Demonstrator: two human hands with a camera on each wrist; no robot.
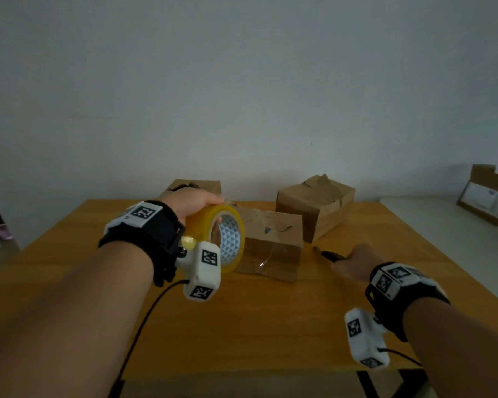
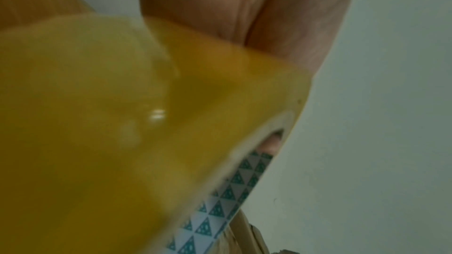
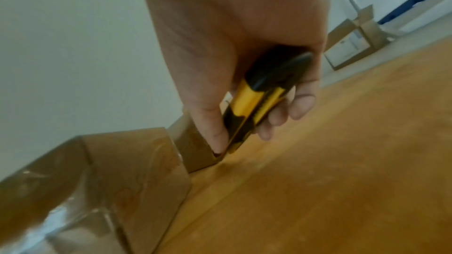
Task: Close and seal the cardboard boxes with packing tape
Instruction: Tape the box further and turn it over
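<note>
My left hand grips a yellowish roll of packing tape above the table's left middle, fingers through its patterned core. The roll fills the left wrist view. Just behind it sits a brown cardboard box with clear tape on its front. A strand of tape seems to run from the roll to this box. My right hand holds a yellow and black utility knife, low over the table to the right of that box. Two more boxes stand behind: one at back left, one at back right.
The wooden table has bare surface in front of the boxes and near its front edge. Another cardboard box with a white label sits on a pale surface at the far right. A plain wall stands right behind the table.
</note>
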